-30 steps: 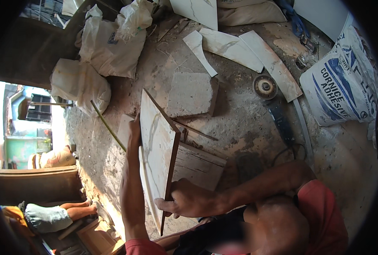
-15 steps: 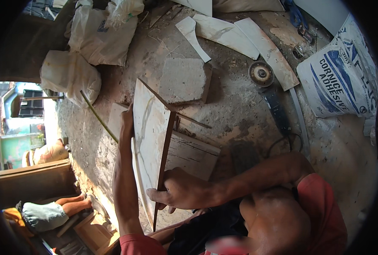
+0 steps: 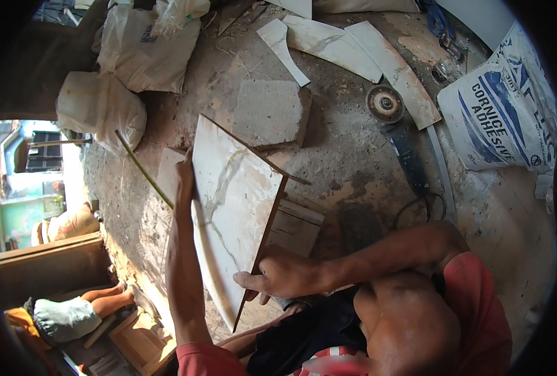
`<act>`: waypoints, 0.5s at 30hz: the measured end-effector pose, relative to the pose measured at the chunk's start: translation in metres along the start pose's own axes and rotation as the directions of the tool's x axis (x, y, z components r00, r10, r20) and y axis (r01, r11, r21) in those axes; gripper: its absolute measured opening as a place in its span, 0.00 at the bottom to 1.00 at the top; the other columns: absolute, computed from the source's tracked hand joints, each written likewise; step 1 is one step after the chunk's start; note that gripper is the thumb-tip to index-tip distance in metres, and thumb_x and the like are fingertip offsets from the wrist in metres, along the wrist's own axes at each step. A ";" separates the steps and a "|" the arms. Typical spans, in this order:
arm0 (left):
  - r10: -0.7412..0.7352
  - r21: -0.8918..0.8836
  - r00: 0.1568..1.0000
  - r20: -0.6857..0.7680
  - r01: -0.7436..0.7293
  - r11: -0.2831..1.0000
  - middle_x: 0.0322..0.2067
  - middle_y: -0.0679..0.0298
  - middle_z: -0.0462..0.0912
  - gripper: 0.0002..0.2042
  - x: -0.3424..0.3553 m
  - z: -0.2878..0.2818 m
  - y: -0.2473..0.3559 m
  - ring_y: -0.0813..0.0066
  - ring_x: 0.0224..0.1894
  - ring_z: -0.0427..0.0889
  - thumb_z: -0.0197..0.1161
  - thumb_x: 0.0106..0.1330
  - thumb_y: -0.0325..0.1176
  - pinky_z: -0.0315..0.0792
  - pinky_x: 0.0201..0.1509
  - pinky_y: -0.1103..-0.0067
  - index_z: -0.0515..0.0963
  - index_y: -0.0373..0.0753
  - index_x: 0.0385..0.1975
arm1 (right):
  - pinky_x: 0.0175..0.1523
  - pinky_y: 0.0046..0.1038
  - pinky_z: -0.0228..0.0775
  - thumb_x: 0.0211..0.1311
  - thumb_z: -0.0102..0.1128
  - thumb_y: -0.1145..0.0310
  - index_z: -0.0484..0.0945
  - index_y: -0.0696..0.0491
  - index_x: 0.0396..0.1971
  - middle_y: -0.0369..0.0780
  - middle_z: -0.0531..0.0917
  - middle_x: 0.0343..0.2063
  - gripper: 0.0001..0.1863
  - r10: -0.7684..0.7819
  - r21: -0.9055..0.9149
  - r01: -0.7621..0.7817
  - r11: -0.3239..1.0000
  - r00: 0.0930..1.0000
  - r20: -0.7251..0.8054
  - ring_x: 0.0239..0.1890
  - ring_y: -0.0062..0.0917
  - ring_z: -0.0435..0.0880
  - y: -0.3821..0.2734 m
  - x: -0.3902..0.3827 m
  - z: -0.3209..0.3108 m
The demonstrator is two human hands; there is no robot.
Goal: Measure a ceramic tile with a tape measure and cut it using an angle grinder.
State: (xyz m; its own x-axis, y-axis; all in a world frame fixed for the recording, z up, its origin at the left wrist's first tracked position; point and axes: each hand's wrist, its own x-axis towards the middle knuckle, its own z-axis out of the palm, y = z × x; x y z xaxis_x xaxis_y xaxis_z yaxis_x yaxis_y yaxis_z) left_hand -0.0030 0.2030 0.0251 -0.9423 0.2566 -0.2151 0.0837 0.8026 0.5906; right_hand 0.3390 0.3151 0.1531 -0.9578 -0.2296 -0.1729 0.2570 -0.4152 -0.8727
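Note:
Between my two hands a white marble-patterned tile [image 3: 234, 207] is held tilted off the floor, its veined face turned up toward me and one long edge curved. My left hand [image 3: 184, 168] grips its far left edge, the fingers partly hidden behind it. On the near right edge my right hand [image 3: 278, 272] is closed, thumb on the face and fingers underneath. Below the tile, another flat piece with dark lines [image 3: 296, 227] lies on the floor, partly covered. A rough concrete block [image 3: 269, 113] rests just beyond the tile.
An angle grinder [image 3: 403, 150] lies to the right, beside cut tile pieces [image 3: 394, 72]. A white and blue sack [image 3: 497, 116] stands at the far right. Plastic bags [image 3: 147, 47] sit at the far left, near a thin green stick [image 3: 142, 169]. Another person's legs [image 3: 106, 299] show at lower left.
The tile has turned so more of its face shows, its right edge swinging to the right. My right hand has moved right with it, while my left hand keeps its grip.

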 end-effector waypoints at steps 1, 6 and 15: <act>-0.002 0.009 1.000 -0.010 0.002 1.000 0.15 0.59 0.77 0.30 0.001 -0.005 -0.003 0.77 0.17 0.72 0.52 0.61 0.55 0.67 0.20 0.75 0.78 0.26 0.22 | 0.24 0.25 0.78 0.62 0.48 0.62 0.74 0.70 0.29 0.47 0.80 0.23 0.21 0.086 0.027 -0.087 0.996 0.996 0.025 0.21 0.29 0.82 0.004 -0.004 -0.005; 0.050 0.263 0.984 -0.171 -0.003 0.965 0.15 0.51 0.75 0.34 -0.019 0.000 -0.016 0.67 0.19 0.72 0.48 0.61 0.58 0.66 0.25 0.68 0.77 0.23 0.23 | 0.35 0.26 0.79 0.62 0.52 0.59 0.72 0.67 0.41 0.49 0.78 0.38 0.22 0.238 0.356 -0.250 0.900 0.968 0.078 0.33 0.32 0.82 0.083 -0.003 -0.021; -0.154 0.439 0.969 -0.192 0.225 0.870 0.31 0.45 0.79 0.32 -0.050 0.013 -0.032 0.46 0.36 0.78 0.40 0.63 0.60 0.70 0.39 0.61 0.80 0.35 0.27 | 0.43 0.32 0.77 0.61 0.54 0.60 0.63 0.64 0.52 0.48 0.73 0.48 0.26 0.336 0.518 -0.360 0.776 0.931 0.144 0.41 0.37 0.79 0.152 -0.002 -0.045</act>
State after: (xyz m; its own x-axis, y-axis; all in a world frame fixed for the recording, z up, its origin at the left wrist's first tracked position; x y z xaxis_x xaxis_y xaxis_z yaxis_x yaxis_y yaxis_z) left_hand 0.0462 0.1714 0.0068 -0.9885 0.0219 -0.1496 0.0032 0.9923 0.1239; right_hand 0.3745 0.2920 0.0003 -0.7865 -0.4801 -0.3885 0.6112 -0.6951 -0.3784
